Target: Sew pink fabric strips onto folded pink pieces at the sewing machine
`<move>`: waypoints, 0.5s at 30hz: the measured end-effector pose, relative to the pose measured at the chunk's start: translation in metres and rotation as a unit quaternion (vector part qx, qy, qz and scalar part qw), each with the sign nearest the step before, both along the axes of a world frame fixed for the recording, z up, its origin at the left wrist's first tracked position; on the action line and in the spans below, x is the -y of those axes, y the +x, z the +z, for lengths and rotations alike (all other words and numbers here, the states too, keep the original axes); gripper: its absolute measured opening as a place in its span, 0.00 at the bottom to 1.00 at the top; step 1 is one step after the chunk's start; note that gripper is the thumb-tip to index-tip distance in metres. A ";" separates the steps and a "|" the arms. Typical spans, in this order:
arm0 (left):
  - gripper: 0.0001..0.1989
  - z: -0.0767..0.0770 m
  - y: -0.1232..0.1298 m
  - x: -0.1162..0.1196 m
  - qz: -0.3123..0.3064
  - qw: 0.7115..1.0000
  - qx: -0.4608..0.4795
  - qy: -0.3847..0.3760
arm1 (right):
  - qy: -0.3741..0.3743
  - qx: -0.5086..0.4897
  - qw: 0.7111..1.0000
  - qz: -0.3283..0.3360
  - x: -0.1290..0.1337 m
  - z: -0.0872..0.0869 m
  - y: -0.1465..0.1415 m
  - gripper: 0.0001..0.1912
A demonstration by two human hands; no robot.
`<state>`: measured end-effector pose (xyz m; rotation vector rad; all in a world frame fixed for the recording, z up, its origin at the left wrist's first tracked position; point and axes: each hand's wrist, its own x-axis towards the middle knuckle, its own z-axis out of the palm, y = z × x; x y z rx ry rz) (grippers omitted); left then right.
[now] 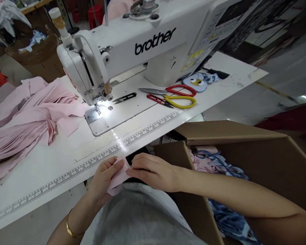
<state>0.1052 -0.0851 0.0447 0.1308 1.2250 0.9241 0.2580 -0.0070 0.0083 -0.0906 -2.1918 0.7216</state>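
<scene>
Low in frame, I see left hand (107, 178) and right hand (153, 172) pinching a pink fabric scrap (117, 182), both grips closed, just beside the bench edge (53, 200) and a cardboard box (244, 153).

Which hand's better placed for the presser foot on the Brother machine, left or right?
Left, probably. The left hand is nearer the presser foot, while the right hand comes in over the cardboard box. Both hold the pink fabric strip.
</scene>
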 end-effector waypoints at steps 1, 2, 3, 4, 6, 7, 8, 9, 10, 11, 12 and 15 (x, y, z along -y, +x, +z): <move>0.13 -0.001 0.000 0.000 0.005 1.000 0.006 -0.001 | -0.008 -0.014 1.000 0.003 0.000 -0.001 -0.001 0.04; 0.13 -0.001 0.000 -0.001 0.011 1.000 0.008 -0.001 | -0.017 -0.022 1.000 0.011 -0.001 -0.001 -0.001 0.04; 0.13 -0.002 0.001 -0.001 0.014 1.000 0.003 0.002 | -0.030 -0.024 0.999 0.022 -0.001 -0.001 -0.001 0.04; 0.13 -0.002 0.001 -0.001 0.014 1.000 -0.014 0.009 | -0.048 -0.018 0.998 0.035 -0.002 0.000 -0.001 0.04; 0.13 -0.001 0.001 -0.001 0.008 0.996 -0.082 0.045 | -0.095 0.007 0.993 0.063 -0.004 0.005 0.001 0.06; 0.12 -0.001 0.001 -0.001 0.003 0.989 -0.127 0.070 | -0.125 0.023 0.989 0.072 -0.005 0.009 0.002 0.06; 0.10 0.000 0.001 -0.001 -0.003 0.981 -0.170 0.098 | -0.158 0.038 0.984 0.074 -0.006 0.012 0.002 0.07; 0.08 0.002 0.002 -0.001 -0.010 0.970 -0.209 0.123 | -0.190 0.051 0.978 0.072 -0.007 0.015 0.003 0.07; 0.07 0.003 0.003 0.000 -0.017 0.960 -0.240 0.143 | -0.217 0.061 0.972 0.066 -0.007 0.018 0.003 0.07; 0.05 0.004 0.003 0.000 -0.024 0.952 -0.262 0.157 | -0.238 0.068 0.967 0.057 -0.008 0.019 0.003 0.06; 0.03 0.005 0.004 0.001 -0.029 0.945 -0.280 0.166 | -0.252 0.073 0.964 0.045 -0.008 0.019 0.002 0.05; 0.02 0.006 0.004 0.004 -0.042 0.933 -0.315 0.170 | -0.275 0.085 0.957 0.014 -0.008 0.017 0.000 0.03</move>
